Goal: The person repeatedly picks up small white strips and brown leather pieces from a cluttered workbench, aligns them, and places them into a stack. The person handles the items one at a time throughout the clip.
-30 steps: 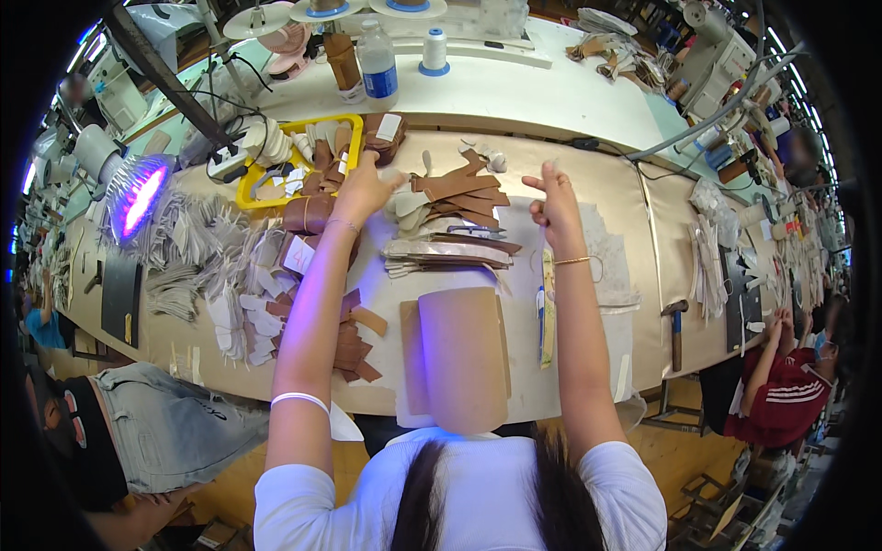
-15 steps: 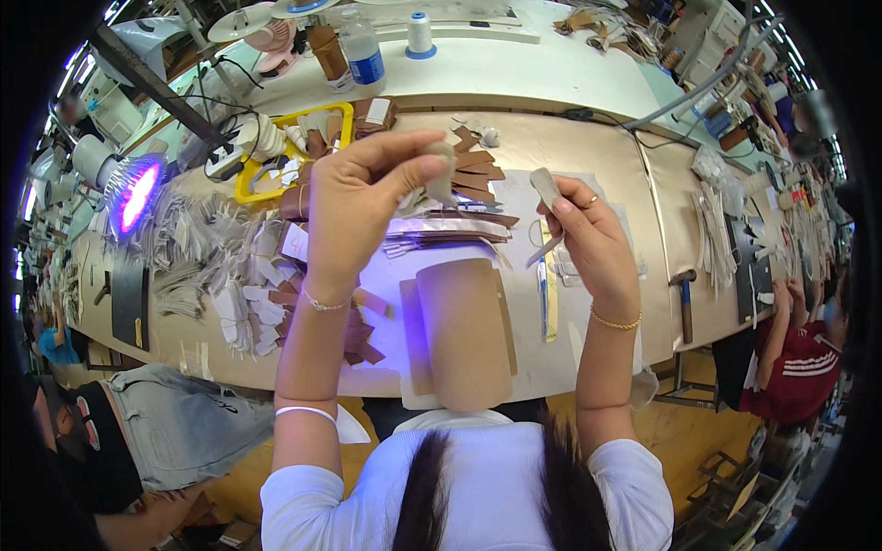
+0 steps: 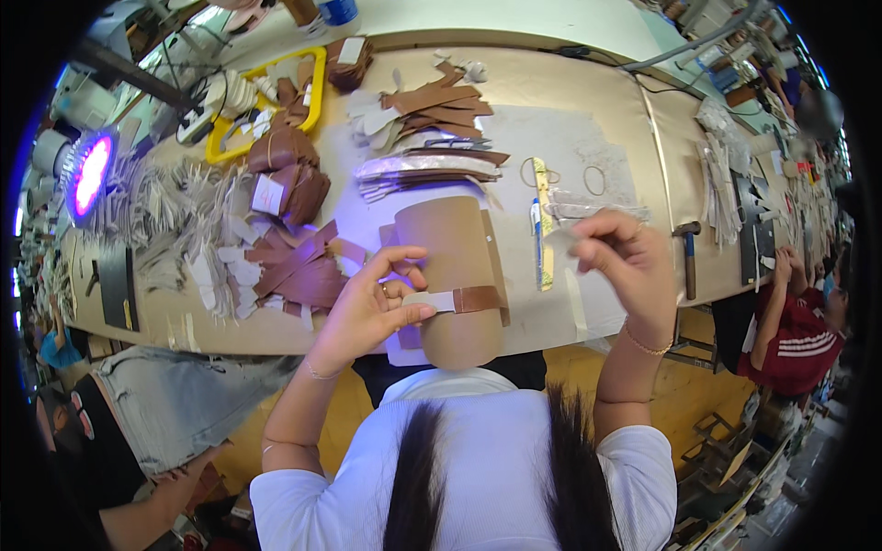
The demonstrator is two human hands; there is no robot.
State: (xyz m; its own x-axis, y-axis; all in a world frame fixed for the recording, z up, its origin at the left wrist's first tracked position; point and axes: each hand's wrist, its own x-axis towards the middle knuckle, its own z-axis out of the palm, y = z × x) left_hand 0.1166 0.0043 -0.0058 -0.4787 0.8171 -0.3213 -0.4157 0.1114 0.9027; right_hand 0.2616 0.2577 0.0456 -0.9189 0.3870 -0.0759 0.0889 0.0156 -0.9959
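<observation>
A rounded tan board form [image 3: 443,234] stands in front of me on the table. Across its near part lies a brown leather strip [image 3: 480,299] with a whitish end. My left hand [image 3: 381,298] has its thumb on that whitish end, fingers curled around it. Raised to the right of the form, my right hand [image 3: 629,262] is closed in a pinch. A small pale scrap [image 3: 560,237] shows at its fingertips, too blurred to name. Beyond that hand lie a yellow patterned ruler [image 3: 544,220] and a blue pen [image 3: 536,225].
Brown leather strips [image 3: 441,106] and tied brown bundles [image 3: 289,174] lie beyond the form, near a yellow basket [image 3: 317,92]. Pale pieces [image 3: 175,216] cover the left side, under a glowing lamp [image 3: 92,174]. A hammer [image 3: 689,257] lies at right. People work on both sides.
My left hand has come down from above the table onto the form, where a brown strip now lies. The right hand has moved lower and to the right. The view has tilted nearer.
</observation>
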